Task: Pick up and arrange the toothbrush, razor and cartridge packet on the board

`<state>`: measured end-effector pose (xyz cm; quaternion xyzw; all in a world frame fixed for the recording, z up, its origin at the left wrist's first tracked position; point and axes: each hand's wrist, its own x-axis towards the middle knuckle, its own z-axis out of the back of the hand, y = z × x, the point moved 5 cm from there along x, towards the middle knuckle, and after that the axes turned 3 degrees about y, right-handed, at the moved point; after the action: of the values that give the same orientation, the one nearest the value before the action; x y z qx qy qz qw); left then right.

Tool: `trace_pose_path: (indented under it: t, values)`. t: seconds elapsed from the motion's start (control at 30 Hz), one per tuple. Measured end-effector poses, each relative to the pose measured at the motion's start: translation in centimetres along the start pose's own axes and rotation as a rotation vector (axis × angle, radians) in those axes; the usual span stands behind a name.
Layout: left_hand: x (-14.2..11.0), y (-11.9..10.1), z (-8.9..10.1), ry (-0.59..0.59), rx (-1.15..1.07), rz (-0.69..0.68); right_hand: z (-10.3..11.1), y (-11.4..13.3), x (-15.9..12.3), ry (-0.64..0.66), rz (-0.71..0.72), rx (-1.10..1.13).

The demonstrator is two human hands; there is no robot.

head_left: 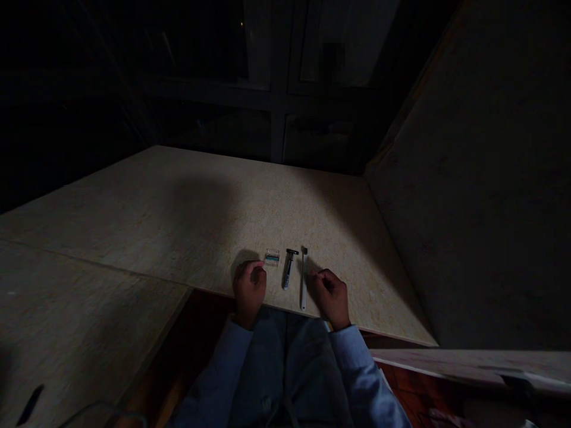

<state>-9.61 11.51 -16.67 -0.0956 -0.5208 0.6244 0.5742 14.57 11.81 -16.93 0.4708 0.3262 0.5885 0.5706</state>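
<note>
On the pale wooden table [178, 226], near its front edge, lie three small items in a row. A small clear case with a teal insert [272, 257] is on the left, a dark razor handle [288, 267] in the middle, and a thin white toothbrush [303, 278] on the right. My left hand [248, 290] rests on the table with fingers curled, its fingertips just left of the case. My right hand [331, 293] lies loosely curled just right of the toothbrush. What either hand holds, if anything, is not visible.
The room is dark. A board wall [482, 178] rises on the right, and dark window panes [276, 71] stand behind the table. My blue sleeves and lap fill the bottom centre. A second tabletop [66, 333] extends at lower left.
</note>
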Motion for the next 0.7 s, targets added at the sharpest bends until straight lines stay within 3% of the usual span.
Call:
trace_pose_path:
  t: [0.47, 0.7]
  values:
    - [0.1, -0.8, 0.0, 0.063, -0.048, -0.046, 0.0, 0.3, -0.1, 0.002, -0.050, -0.005]
    - [-0.4, -3.1, -1.0, 0.130, -0.063, -0.120, 0.2, 0.5, 0.2, -0.042, -0.030, -0.015]
